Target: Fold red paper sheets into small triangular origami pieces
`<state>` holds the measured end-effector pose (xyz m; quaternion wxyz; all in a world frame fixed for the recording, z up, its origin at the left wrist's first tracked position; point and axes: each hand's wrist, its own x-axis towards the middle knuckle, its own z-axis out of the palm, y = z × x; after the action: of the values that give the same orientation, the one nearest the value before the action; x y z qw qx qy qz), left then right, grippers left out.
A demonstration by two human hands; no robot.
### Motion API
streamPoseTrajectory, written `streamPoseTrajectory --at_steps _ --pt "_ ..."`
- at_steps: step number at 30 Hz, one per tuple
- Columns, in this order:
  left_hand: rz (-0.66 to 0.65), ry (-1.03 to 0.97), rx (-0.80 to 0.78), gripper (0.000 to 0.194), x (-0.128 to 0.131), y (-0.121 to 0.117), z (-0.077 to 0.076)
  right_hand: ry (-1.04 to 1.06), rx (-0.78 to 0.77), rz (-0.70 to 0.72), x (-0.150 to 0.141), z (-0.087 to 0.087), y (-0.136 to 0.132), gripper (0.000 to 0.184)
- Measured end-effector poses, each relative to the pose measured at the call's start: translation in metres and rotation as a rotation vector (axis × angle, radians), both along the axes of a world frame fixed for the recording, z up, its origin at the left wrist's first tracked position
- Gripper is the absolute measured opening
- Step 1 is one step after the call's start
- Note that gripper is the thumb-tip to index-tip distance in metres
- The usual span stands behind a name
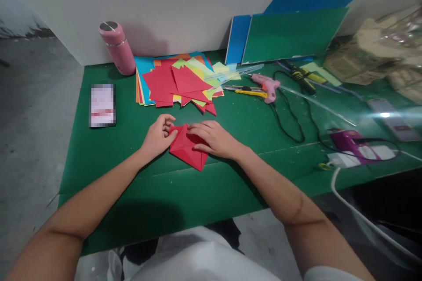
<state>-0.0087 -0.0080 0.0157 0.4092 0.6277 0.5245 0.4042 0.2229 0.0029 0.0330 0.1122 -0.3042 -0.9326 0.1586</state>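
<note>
A folded piece of red paper [186, 149] lies on the green table between both hands, with creases and a raised flap showing. My left hand [161, 135] pinches its upper left corner between thumb and curled fingers. Over its right side, my right hand [214, 139] rests with the fingers bent across the paper and the thumb on the flap; part of the paper is hidden beneath it. Just behind the hands lies a pile of coloured paper [161, 83], red sheets on top.
A pink bottle [120, 50] and a phone [102, 105] stand and lie at the left. Toward the right are a pink glue gun [268, 88] with its cord, a yellow cutter [252, 92], clear glue sticks [237, 72] and a purple object [349, 142]. Green and blue boards [293, 35] lean behind.
</note>
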Motion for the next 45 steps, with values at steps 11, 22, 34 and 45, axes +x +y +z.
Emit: streamPoseTrajectory --at_steps 11,22,34,45 --pt "-0.001 0.123 0.107 0.025 -0.003 0.001 0.003 -0.068 0.062 -0.064 -0.003 -0.003 -0.006 0.044" --pt "-0.038 0.302 0.197 0.019 -0.01 0.006 0.007 -0.157 0.119 -0.038 -0.006 -0.004 -0.006 0.058" --pt "-0.161 0.421 0.382 0.014 -0.01 0.007 0.003 -0.178 0.131 -0.039 -0.008 -0.002 -0.008 0.058" --pt "-0.291 0.5 0.465 0.017 -0.016 0.01 -0.002 -0.107 0.061 -0.084 -0.007 -0.003 -0.009 0.058"
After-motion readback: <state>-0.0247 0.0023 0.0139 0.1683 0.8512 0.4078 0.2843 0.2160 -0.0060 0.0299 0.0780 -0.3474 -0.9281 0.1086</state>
